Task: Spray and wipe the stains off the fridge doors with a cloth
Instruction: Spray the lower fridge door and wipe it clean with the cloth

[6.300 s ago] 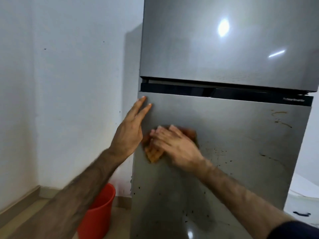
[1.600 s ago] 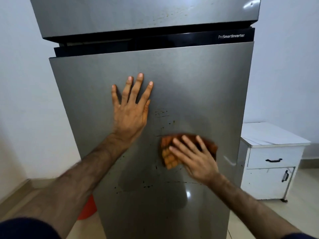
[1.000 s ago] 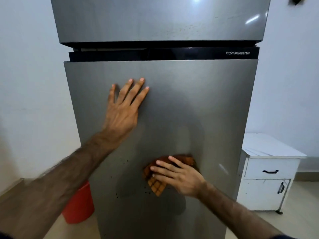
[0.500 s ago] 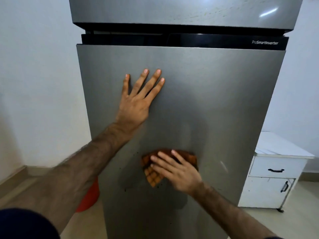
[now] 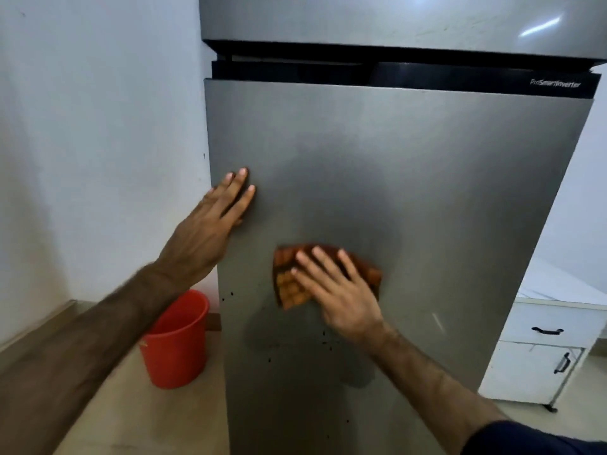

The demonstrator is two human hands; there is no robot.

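One piece of lettering can be read: a small pale wordmark [image 5: 555, 83] on the black band [image 5: 361, 75] that runs across the fridge between its upper door [image 5: 361, 21] and lower door [image 5: 410, 192]. It sits at the right end of that band, just above the lower door's top right corner. Motion blur softens it, but it appears to read "ProSmartInverter". No other text, number or label is legible.
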